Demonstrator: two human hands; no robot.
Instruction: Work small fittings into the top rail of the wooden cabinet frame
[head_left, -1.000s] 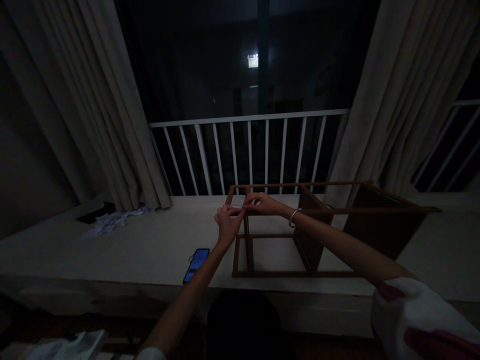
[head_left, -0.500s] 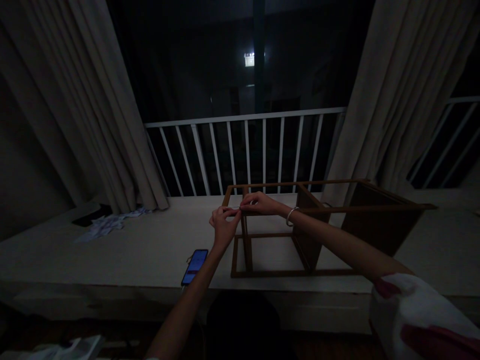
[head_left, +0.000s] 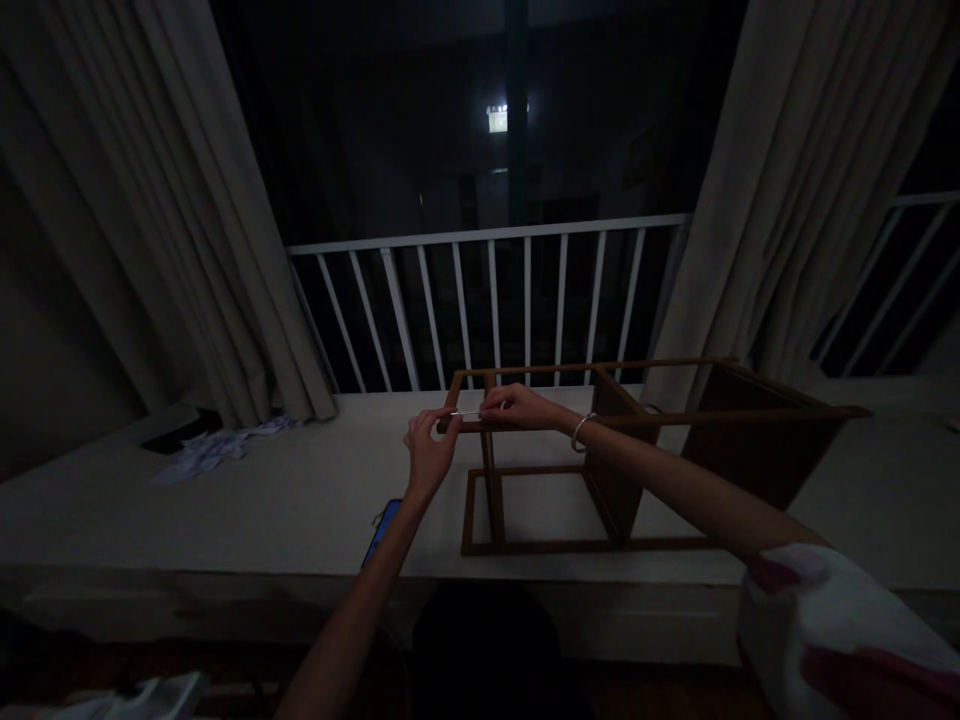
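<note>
1. We look across a dim room to a dark window (head_left: 420, 130) behind a white railing (head_left: 491, 235), a pale curtain on either side, with a broad white ledge (head_left: 262, 510) in front.
2. The thin rod (head_left: 467, 413) we see between the two hands runs from left to right, almost level, close along the upper front rail (head_left: 750, 416) of a wooden frame (head_left: 619, 495). It looks straight, slim and pale, catching a little light; we cannot tell one end from the other.
3. Our right hand (head_left: 517, 407) has thumb and finger pinched together on the rod's right end.
4. Our left hand (head_left: 429, 445) is at the other end, thumb and forefinger tips close together with a rounded gap behind them; we cannot tell whether they clasp the rod or just touch it.
5. The frame lies on the ledge, its long axis also left to right, open bars at the left and dark panels (head_left: 765, 460) towards the right. Its wood is brown.
6. Farther out, we have a phone (head_left: 381, 530) partly hidden by the left forearm, crumpled papers (head_left: 206, 455) near the left curtain (head_left: 202, 200), and a bracelet (head_left: 575, 436) on the right wrist.
</note>
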